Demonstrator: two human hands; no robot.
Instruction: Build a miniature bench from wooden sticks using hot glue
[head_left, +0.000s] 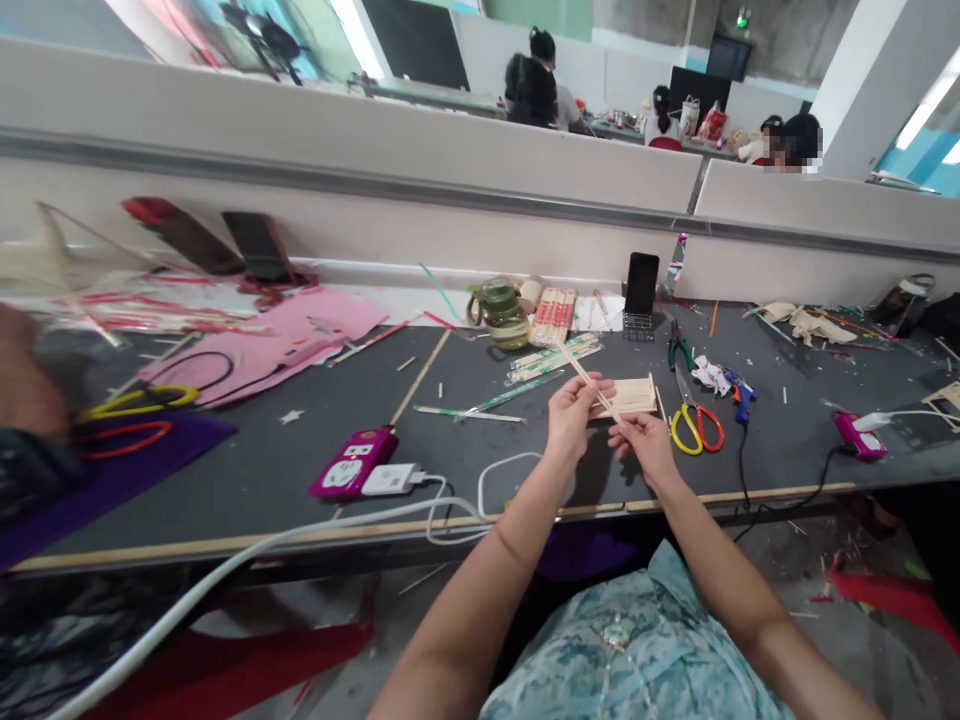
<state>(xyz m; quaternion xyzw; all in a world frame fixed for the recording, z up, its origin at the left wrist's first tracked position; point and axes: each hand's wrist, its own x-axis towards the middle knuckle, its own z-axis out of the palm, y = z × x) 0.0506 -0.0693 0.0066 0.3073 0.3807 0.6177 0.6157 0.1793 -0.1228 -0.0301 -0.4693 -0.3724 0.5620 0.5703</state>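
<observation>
My left hand [571,412] pinches a pair of thin wooden chopsticks [576,363] that slant from upper left to lower right. At their lower end the fingers of my right hand [645,442] close on the same chopsticks. Just beyond both hands lies a flat piece made of pale wooden sticks [634,394], partly hidden by my fingers. Wrapped chopsticks with green print [555,358] are on the dark table [465,455] to the left of it. Scissors with one yellow and one red handle [697,425] rest right of my right hand.
A purple power strip [354,463] with a white charger and cable is at left. Behind stand a teapot [501,312] and a phone [642,285]. Green-handled pliers [681,348] and a blue glue gun [742,400] lie at right. Another person's arm [30,400] enters at far left.
</observation>
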